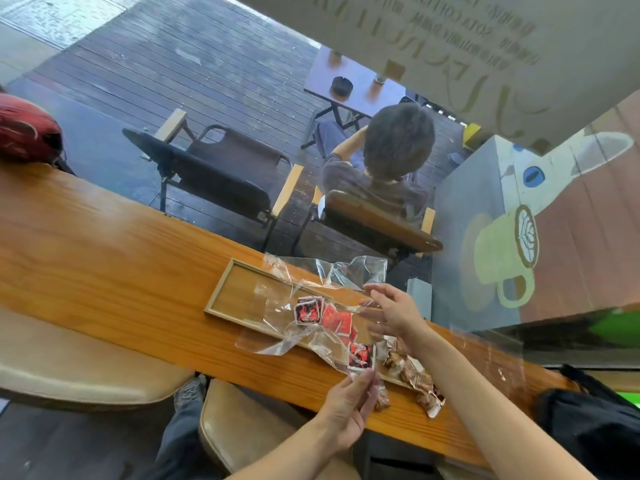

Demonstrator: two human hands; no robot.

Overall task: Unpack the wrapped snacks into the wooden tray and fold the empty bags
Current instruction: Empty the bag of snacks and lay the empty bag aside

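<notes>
A long wooden tray (221, 289) lies on the wooden counter (104, 258). Red-and-black wrapped snacks (329, 317) spill across its middle, partly inside a clear plastic bag (277, 341). My left hand (349, 407) pinches the near corner of this bag at the counter's front edge. Over the tray's right part, my right hand (394, 313) hovers with fingers spread, touching the bag's far side. A second crumpled clear bag (346, 271) lies on the tray's far rim. Brown wrapped snacks (412, 372) fill the tray's right end, some on the counter.
A window stands right behind the counter; a person sits outside on a chair. A red helmet (27, 129) rests at the counter's far left. A black bag (595, 424) sits at the right end. Padded stools (86, 375) stand below the front edge.
</notes>
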